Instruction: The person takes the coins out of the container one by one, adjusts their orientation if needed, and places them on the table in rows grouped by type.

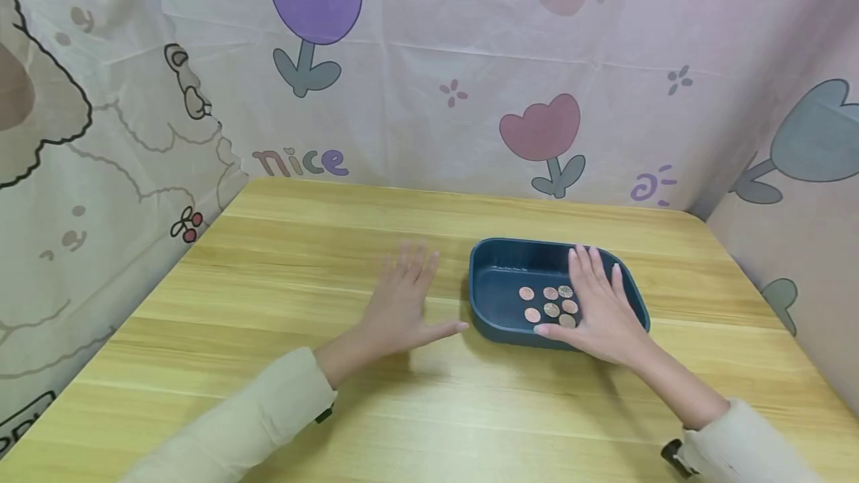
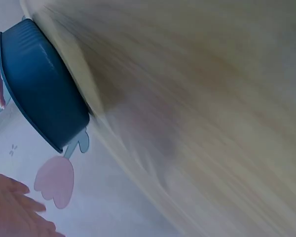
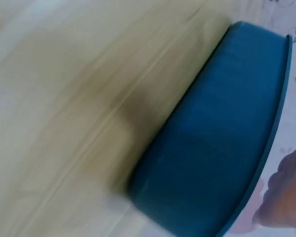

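Note:
A dark blue rectangular tray (image 1: 496, 334) with rounded corners stands on the table, several copper-coloured coins (image 1: 551, 309) lying on its floor. My right hand (image 1: 600, 315) is spread over the tray's right part, fingers straight, nothing held. To the left of the tray, my left hand (image 1: 400, 311) hovers with fingers spread and slightly blurred, its thumb tip close to the tray's left wall. In the left wrist view the tray (image 2: 42, 79) shows from its side, with left fingers (image 2: 19, 207) at the lower left. The right wrist view has the tray wall (image 3: 207, 138) large beside the right hand (image 3: 286, 192).
The wooden table (image 1: 288, 267) carries the tray right of its middle. A printed cloth (image 1: 416, 118) with tulips hangs behind the table's back edge and along both sides. Dark straps show at both sleeve cuffs (image 1: 721, 438).

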Demonstrator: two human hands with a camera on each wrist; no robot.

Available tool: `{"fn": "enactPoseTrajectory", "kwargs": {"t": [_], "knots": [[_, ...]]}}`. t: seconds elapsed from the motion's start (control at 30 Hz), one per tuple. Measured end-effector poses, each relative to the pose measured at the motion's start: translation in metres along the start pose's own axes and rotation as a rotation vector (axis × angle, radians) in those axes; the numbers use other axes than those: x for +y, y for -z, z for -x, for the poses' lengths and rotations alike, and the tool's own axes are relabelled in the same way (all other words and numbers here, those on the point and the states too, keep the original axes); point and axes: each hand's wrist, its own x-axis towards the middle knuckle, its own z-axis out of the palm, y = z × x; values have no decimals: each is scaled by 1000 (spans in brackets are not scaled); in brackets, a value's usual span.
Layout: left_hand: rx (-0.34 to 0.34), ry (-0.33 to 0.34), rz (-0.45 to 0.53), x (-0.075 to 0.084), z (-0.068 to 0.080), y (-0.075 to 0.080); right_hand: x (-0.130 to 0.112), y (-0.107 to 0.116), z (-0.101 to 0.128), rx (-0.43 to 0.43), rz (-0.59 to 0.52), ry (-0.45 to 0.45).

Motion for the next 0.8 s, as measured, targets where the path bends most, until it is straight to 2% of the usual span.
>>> {"fn": "enactPoseTrajectory", "kwargs": {"t": [0.27,0.5,0.67,0.8], "knots": [[92,-76,153,17,-19,-4,31,10,16,20,-36,21],[50,-104,219,30,-37,-8,60,17,29,0,-76,2],[22,-104,264,42,-52,-12,75,20,33,-38,-158,-18],[13,-137,266,51,-63,-17,84,22,35,-55,-208,-19]]}}
